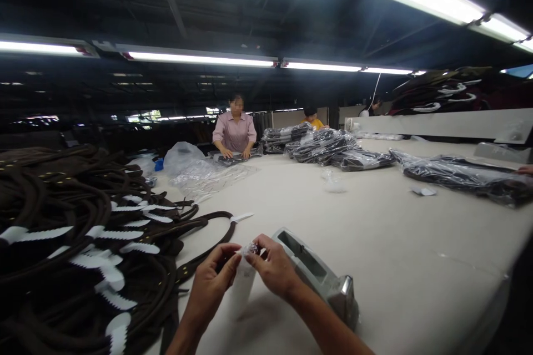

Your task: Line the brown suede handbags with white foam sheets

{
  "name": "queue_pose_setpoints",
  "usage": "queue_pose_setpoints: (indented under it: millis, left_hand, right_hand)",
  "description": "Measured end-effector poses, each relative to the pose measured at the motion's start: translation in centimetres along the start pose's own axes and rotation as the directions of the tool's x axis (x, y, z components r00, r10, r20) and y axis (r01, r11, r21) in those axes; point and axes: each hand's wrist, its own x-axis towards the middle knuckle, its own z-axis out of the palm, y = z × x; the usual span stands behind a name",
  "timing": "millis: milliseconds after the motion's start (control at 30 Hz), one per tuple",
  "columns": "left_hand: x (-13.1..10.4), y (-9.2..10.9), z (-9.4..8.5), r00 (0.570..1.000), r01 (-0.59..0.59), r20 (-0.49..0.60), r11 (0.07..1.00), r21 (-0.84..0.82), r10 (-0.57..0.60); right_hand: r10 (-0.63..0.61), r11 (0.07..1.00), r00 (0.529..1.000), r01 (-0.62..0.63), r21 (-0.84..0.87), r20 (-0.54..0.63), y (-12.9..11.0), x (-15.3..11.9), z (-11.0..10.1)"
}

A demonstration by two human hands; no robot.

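Both of my hands meet in front of me over the table. My left hand [215, 273] is closed, its thumb and fingertips pinched at the left side of a small crumpled clear plastic piece [249, 249]. On the right side of the same plastic, my right hand [275, 266] pinches with thumb and bent fingers. Below the fingertips a whitish, translucent upright shape [242, 288] shows; its kind is unclear. Just beyond my right hand and partly behind it lies a grey tape dispenser [322, 274] with a long hollow.
Dark brown bags [54, 194] with white notched tags pile up at the left. Plastic-wrapped dark goods [325, 147] lie across the table [375, 244]. A person in a pink shirt [235, 133] handles one beside loose plastic bags [187, 163]. More wrapped goods [462, 175] lie right.
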Motion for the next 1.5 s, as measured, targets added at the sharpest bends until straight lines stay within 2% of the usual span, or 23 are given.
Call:
queue_pose_setpoints:
  millis: [200, 433, 633, 867, 1033, 1267, 1333, 1500]
  left_hand:
    - [-0.4, 1.0, 0.0, 1.000, -0.017, -0.018, 0.998, 0.060, 0.018]
    - [-0.1, 0.5, -0.3, 1.000, -0.004, 0.016, 0.997, 0.074, 0.002]
    - [0.4, -0.1, -1.2, 0.995, 0.034, 0.091, 0.998, 0.055, -0.038]
    - [0.4, -0.1, -1.2, 0.991, -0.130, 0.050, 0.965, 0.226, 0.122]
    - [0.3, -0.2, -0.9, 0.992, -0.102, 0.096, 0.978, 0.183, 0.086]
    - [0.2, -0.4, -1.1, 0.980, -0.133, 0.180, 0.951, 0.278, 0.085]
    - [0.2, -0.3, -1.0, 0.984, -0.131, 0.147, 0.960, 0.249, 0.096]
    - [0.0, -0.4, -0.6, 0.997, -0.062, -0.037, 0.995, 0.073, 0.065]
  right_hand:
    - [-0.101, 0.993, 0.990, 0.094, 0.073, 0.094, 0.2, 0.1, 0.0]
    - [-0.111, 0.993, 0.994, 0.112, -0.038, 0.015, -0.5, -0.4, 0.5]
    - [-0.145, 0.989, 0.989, 0.145, -0.012, -0.037, 0.1, -0.6, 0.9]
    - [-0.186, 0.981, 0.981, 0.189, 0.052, -0.063, 0.1, -0.6, 0.8]
    - [-0.182, 0.971, 0.983, 0.185, 0.149, -0.035, 0.0, -0.3, 0.4]
    - [-0.178, 0.966, 0.982, 0.187, 0.177, -0.065, -0.2, -0.6, 0.7]
    - [-0.176, 0.964, 0.981, 0.188, 0.189, -0.079, -0.1, -0.6, 0.7]
    - [-0.174, 0.959, 0.981, 0.189, 0.209, -0.087, 0.1, -0.4, 0.5]
